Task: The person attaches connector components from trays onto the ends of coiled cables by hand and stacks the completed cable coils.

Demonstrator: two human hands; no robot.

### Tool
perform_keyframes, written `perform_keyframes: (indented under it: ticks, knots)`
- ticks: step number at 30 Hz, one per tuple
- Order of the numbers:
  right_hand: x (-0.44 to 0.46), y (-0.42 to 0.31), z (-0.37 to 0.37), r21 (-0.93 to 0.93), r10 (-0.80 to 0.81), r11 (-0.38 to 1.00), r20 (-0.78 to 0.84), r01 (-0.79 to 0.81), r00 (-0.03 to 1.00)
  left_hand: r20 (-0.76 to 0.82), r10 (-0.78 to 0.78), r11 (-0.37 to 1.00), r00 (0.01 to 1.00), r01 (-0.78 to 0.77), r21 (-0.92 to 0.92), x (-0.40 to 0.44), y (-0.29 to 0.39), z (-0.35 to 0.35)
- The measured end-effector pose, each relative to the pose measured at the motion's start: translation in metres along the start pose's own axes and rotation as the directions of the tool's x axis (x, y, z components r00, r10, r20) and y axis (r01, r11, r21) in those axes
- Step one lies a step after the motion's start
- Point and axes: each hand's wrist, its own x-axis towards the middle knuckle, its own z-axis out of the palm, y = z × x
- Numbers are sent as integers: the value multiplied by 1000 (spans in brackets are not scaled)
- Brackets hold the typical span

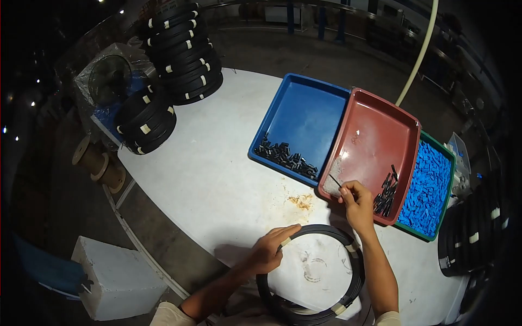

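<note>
A coil of black cable (356, 271), bound with pale tape, lies on the white table in front of me. My left hand (270, 249) rests on the coil's upper left side, its fingers stretched along the cable. Over the near left corner of the red tray (402, 117), my right hand (357, 205) pinches a thin black cable end. The tip points up and left above small pale pieces (333, 176) in that corner. Short black tubes (386, 193) lie in the tray to the right of this hand.
A blue tray (304, 108) with black pieces and a green tray (428, 185) of blue pieces flank the red one. Stacked black coils (187, 60) stand at the back left, more coils (473, 233) at the right. A white block (117, 280) is at lower left.
</note>
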Motion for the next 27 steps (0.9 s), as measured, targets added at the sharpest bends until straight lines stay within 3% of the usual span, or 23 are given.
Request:
perform_keyframes:
  ticks: [6, 9, 14, 16, 17, 18, 21, 23, 24, 27]
  knots:
    - [-6, -6, 7, 74, 69, 995, 55, -73, 996, 89, 45, 999, 995, -45, -6, 12, -2, 3]
    - [-21, -3, -8, -178, -19, 983, 176, 51, 984, 85, 77, 996, 993, -81, 44, 16, -3, 1]
    - [-52, 5, -36, -304, 52, 952, 229, 21, 972, 134, 68, 997, 989, -72, 23, 20, 2, 2]
    - [-67, 16, -44, -376, -55, 917, 218, 135, 974, 108, 71, 973, 992, -93, 210, 24, 10, 1]
    - [-73, 11, -46, -424, 19, 903, 208, 73, 978, 100, 96, 972, 990, -115, 206, 28, 7, -3]
    - [-77, 16, -48, -411, 11, 910, 161, 57, 987, 105, 99, 973, 990, -119, 198, 35, 4, -9]
    - [-82, 18, -48, -385, 67, 923, 99, -24, 993, -97, 217, 928, 971, -175, 329, 65, -2, -36]
    - [-83, 26, -45, -213, 103, 973, 69, -86, 992, -190, 172, 935, 967, -99, 342, 91, 6, -59]
    - [-82, 25, -46, -211, 106, 973, 71, -89, 992, -217, 112, 947, 970, -38, 318, 104, 7, -69]
    - [-79, 23, -47, -194, 81, 979, 104, -59, 991, -170, 139, 892, 976, -49, 449, 138, -4, -90]
